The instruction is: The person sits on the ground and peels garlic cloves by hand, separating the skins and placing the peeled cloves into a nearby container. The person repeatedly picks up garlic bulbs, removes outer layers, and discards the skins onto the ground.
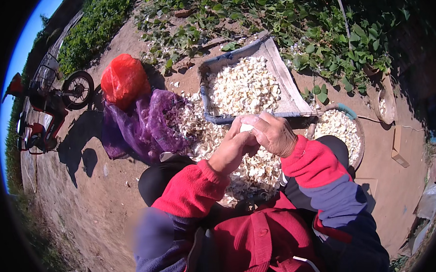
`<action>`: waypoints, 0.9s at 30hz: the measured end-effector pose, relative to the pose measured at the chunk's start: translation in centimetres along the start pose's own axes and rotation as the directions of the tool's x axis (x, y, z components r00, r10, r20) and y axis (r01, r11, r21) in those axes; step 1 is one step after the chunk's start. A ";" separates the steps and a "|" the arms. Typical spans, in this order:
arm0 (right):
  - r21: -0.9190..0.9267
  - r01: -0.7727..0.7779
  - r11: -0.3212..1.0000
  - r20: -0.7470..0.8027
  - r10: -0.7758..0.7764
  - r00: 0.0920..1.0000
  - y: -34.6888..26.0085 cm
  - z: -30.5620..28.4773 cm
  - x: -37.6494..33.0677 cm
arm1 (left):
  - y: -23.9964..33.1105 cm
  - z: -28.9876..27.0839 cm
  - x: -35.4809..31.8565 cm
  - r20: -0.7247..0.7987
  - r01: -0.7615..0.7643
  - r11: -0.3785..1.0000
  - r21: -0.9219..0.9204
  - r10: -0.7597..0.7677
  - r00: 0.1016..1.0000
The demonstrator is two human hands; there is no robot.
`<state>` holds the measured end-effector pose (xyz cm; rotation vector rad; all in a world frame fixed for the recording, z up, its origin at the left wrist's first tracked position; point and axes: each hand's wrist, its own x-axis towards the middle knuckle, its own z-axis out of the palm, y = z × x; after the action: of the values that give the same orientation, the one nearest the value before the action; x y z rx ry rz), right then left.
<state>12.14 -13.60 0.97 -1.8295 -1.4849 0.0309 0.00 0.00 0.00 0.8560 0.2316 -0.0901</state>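
Observation:
My left hand (232,149) and my right hand (275,137) meet in front of me, fingers closed together. Pinched between them is a white garlic clove (247,128), partly covered by the fingers. Just beyond, a shallow blue-rimmed tray (290,86) with a pale woven lining holds a heap of peeled cloves (245,86). Below my hands, a pile of garlic skins (256,175) lies on the ground between my knees. To the right, next to my knee, stands a round basket (359,147) full of pale garlic pieces (338,128).
At the left a purple mesh bag (139,122) spills garlic and skins, with a red plastic bag (124,81) against it. A parked red two-wheeler (44,121) stands farther left. Leafy vines (315,29) grow behind the tray. A small basket (387,104) and a cardboard piece (398,145) lie right.

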 end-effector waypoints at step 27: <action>0.387 -0.302 0.871 -0.085 0.360 0.929 0.3 2.4 1.3 | -1.1 1.9 2.4 -0.294 -0.140 0.989 0.050 0.148 0.944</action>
<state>11.72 -11.19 -0.35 -1.7094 -0.9634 0.3102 2.42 -2.15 -0.13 0.9116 0.4503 0.1749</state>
